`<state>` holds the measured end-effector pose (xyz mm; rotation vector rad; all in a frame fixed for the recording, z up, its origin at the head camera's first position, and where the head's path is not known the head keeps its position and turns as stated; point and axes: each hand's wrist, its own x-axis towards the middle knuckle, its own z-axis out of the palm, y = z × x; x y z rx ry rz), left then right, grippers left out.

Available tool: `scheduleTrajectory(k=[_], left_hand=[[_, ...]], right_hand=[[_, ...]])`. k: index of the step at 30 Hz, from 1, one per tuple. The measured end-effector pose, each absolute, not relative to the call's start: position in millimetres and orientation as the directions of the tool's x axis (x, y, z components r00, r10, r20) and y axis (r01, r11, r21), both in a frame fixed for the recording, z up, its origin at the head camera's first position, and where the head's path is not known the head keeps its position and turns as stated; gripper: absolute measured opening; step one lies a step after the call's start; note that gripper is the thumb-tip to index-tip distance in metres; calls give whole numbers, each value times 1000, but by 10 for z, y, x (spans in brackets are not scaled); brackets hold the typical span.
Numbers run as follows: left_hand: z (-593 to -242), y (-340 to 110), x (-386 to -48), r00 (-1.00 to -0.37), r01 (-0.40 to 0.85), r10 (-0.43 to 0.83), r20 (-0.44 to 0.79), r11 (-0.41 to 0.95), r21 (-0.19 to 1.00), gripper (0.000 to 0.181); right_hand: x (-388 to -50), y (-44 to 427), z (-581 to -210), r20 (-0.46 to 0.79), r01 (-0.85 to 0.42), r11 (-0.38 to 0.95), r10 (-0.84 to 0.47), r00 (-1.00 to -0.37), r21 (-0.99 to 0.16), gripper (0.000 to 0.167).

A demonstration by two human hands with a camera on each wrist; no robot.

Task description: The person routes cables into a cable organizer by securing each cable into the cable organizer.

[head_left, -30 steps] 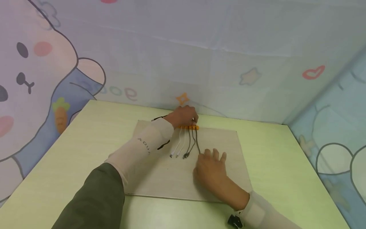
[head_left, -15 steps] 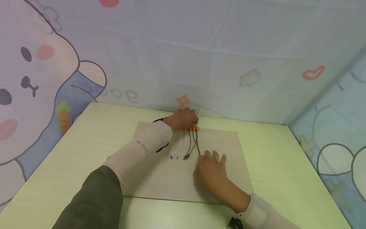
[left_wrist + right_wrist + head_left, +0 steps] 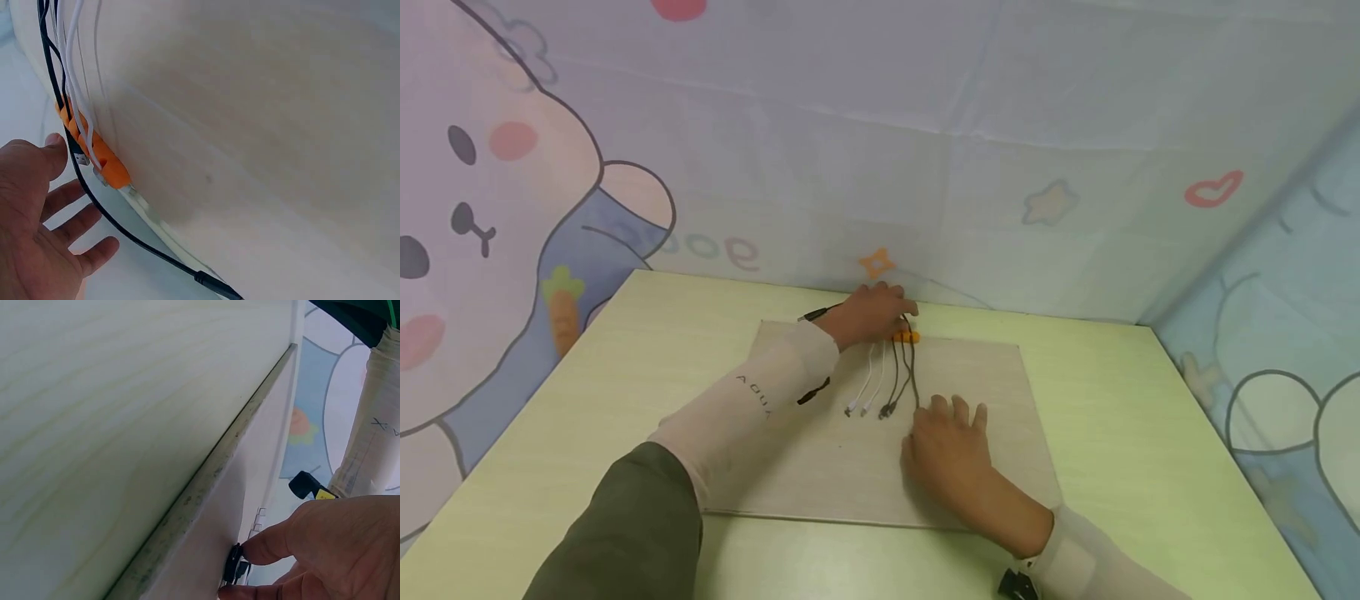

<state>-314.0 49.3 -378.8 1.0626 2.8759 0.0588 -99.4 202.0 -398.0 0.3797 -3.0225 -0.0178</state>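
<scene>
An orange cable holder sits at the far edge of the board, with several white and dark cables running through it. Beside it my left hand hovers with fingers spread and loosely bent. In the left wrist view a long black cable crosses between its thumb and fingers and along the orange holder; whether the thumb touches it is unclear. That cable's far plug lies to the left. On the board, my right hand pinches the black cable's near plug between thumb and finger.
The pale board lies on a light yellow table. White cable plugs and dark cable plugs rest mid-board. A cartoon-print cloth wall stands behind the table. A black device is strapped at the right wrist.
My left hand has drawn slightly left and its fingers have spread. The black cable now shows rising past the holder's right end. The right hand keeps its hold in place.
</scene>
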Motion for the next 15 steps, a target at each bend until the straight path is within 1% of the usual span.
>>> scheduleTrajectory(k=[6, 10, 12, 15], left_hand=[[-3825, 379, -3098, -775, 631, 632, -26, 775, 25, 47], [-3862, 310, -3035, -800, 600, 600, 22, 800, 1, 50], [-3872, 280, -2985, -819, 573, 572, 48, 819, 22, 50], [-3884, 235, -2903, -853, 523, 518, 71, 846, 103, 50]], right_hand=[[-988, 2009, -3977, 89, -246, 969, -248, -965, 28, 30], [-996, 2014, -3979, 95, -252, 967, -253, -963, 25, 32], [-995, 2021, -3976, 95, -256, 966, -257, -962, 23, 32], [-988, 2044, -3961, 89, -263, 964, -265, -960, 28, 32]])
